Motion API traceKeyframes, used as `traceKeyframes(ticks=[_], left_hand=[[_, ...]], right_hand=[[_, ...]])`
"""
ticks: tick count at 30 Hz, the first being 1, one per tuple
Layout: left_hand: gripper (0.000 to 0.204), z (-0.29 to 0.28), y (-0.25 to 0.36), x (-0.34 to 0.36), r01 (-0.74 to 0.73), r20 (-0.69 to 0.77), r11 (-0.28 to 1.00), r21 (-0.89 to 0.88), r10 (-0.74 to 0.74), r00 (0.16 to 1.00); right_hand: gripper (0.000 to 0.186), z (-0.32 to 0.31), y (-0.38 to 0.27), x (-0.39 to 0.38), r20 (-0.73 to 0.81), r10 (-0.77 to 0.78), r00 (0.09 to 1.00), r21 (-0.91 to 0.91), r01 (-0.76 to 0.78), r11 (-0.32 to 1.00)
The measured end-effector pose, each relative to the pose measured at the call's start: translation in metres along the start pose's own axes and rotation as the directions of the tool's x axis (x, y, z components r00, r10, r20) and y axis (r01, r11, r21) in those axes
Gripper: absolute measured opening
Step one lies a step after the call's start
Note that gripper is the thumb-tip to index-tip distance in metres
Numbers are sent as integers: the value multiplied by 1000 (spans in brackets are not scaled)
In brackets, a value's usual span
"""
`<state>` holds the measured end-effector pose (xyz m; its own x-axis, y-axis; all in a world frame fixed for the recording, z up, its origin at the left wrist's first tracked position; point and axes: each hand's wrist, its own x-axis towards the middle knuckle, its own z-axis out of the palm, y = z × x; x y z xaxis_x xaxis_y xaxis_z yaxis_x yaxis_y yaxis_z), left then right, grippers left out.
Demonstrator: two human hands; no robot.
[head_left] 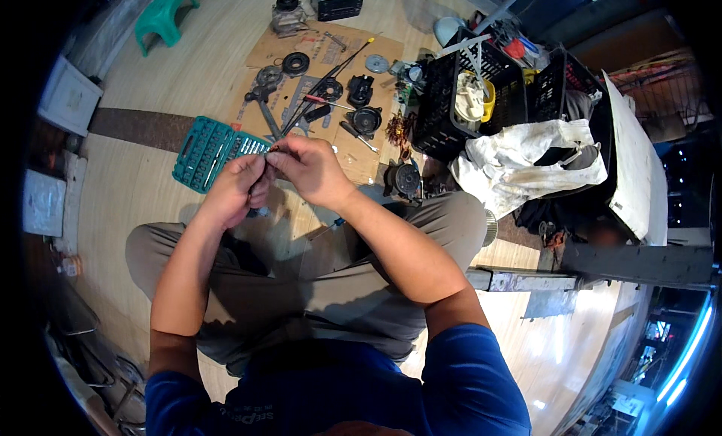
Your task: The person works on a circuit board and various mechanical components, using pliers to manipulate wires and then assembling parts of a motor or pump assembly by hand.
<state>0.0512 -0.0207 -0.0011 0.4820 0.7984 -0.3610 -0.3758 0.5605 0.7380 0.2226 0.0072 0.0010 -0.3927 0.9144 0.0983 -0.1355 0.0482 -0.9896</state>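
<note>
left hand (237, 186) + right hand (310, 170): fingertips together, pinching small part (268, 154), kind unclear | socket set (198, 154): open, beside left hand | cardboard (355, 164): ahead

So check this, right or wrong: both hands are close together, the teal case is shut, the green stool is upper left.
Not shut: the teal case is open, as the head view shows. The left hand and right hand are close together; the green stool is upper left.

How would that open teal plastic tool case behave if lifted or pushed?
The rectangular teal plastic tool case is probably heavy for its size, holding rows of metal-looking pieces. Lying flat, it's unlikely to roll; lifted open, it might spill some.
</note>
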Motion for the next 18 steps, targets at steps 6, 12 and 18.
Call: traceKeyframes(ticks=[6,12,18], left_hand=[[21,5,-8,5,-127,-178,731,671,324,929],[20,2,-10,8,-186,-100,477,859,512,853],[24,3,-5,4,-99,-96,979,180,118,988]], right_hand=[[15,-6,2,3,-160,-20,987,-251,-21,968],[15,-7,2,7,-165,24,986,-130,-46,990],[16,-10,-1,5,-26,87,996,-6,-87,996]])
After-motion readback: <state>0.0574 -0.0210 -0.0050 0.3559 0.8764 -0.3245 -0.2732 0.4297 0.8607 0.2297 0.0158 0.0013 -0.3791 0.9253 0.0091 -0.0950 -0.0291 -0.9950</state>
